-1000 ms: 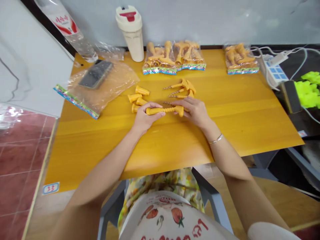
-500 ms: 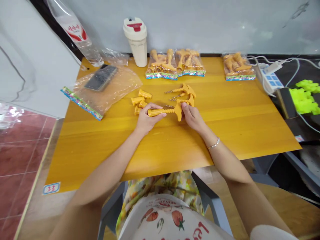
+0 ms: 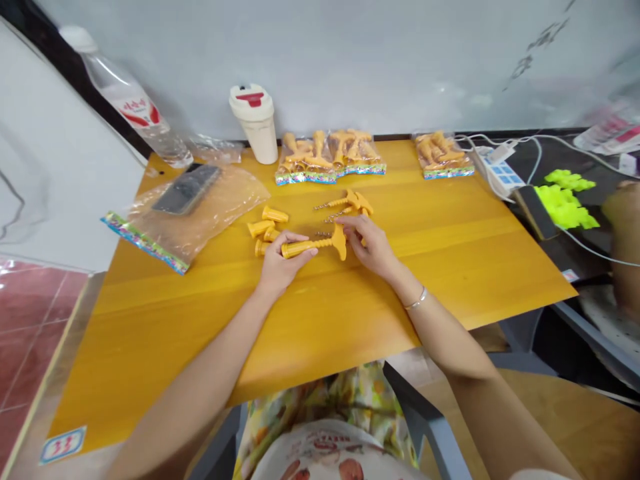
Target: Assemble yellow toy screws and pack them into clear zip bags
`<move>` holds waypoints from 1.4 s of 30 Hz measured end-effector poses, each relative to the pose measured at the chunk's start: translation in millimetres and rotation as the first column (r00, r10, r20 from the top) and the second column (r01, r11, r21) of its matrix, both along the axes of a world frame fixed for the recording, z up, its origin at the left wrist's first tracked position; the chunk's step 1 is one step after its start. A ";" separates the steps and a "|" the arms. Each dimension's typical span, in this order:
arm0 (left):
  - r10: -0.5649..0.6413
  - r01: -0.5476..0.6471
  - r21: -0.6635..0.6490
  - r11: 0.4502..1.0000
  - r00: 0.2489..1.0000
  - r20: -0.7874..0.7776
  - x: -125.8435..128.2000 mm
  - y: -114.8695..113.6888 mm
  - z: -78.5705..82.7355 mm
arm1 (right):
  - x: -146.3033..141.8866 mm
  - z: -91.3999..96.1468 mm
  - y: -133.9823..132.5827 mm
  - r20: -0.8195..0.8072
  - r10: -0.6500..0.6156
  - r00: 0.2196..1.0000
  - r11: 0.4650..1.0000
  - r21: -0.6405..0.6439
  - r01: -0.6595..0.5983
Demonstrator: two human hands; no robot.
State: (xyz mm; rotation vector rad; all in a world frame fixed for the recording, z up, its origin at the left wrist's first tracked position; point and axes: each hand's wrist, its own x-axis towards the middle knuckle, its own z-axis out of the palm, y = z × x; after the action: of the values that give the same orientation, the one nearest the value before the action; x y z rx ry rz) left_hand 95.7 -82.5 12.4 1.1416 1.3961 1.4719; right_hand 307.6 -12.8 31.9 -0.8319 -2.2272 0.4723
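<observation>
My left hand (image 3: 283,259) is shut around a yellow plastic cap (image 3: 296,249) fitted over the shaft of a T-handled corkscrew (image 3: 325,243). The corkscrew's crossbar (image 3: 339,241) stands just past the cap, and my right hand (image 3: 367,243) has its open fingers right beside it. Touching there cannot be settled. Above my right hand lie other yellow corkscrews (image 3: 345,202) with bare metal spirals. Several loose yellow caps (image 3: 263,229) sit by my left hand.
The yellow wooden table (image 3: 430,313) carries packed corkscrew bags (image 3: 330,159), (image 3: 444,157), a phone on a plastic bag (image 3: 186,189), and a cup (image 3: 254,125). A power strip (image 3: 497,167), green pieces (image 3: 565,207), and another person's arm (image 3: 623,247) lie right.
The view has tilted upward, so the table sits lower and smaller. My right hand has come off the crossbar and its fingers have opened. My left hand keeps its hold.
</observation>
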 end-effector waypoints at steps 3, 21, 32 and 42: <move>0.008 -0.008 0.009 1.000 1.000 -0.007 0.3 -0.3 -0.1 | 1.8 1.9 -0.5 0.147 0.002 0.989 0.996 0.091 -0.016; -0.273 0.274 -0.046 0.961 0.897 -0.349 20.4 -24.3 5.7 | 30.3 8.7 27.9 0.073 -0.348 0.935 0.933 0.127 0.337; -0.517 0.511 -0.380 0.771 0.153 -0.842 16.5 -37.3 44.9 | 22.0 1.9 25.8 0.288 -0.202 0.936 0.979 0.101 0.180; -0.091 -0.016 -0.095 0.995 0.152 -0.984 -62.4 -18.0 56.5 | 22.4 1.9 22.9 0.449 -0.205 0.870 0.975 0.175 0.140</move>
State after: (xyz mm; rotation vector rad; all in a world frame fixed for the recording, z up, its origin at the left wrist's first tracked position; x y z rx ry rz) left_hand 33.3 -100.5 68.9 2.2886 2.1957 0.3658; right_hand 330.0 10.1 33.8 -1.1535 -2.5479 0.0254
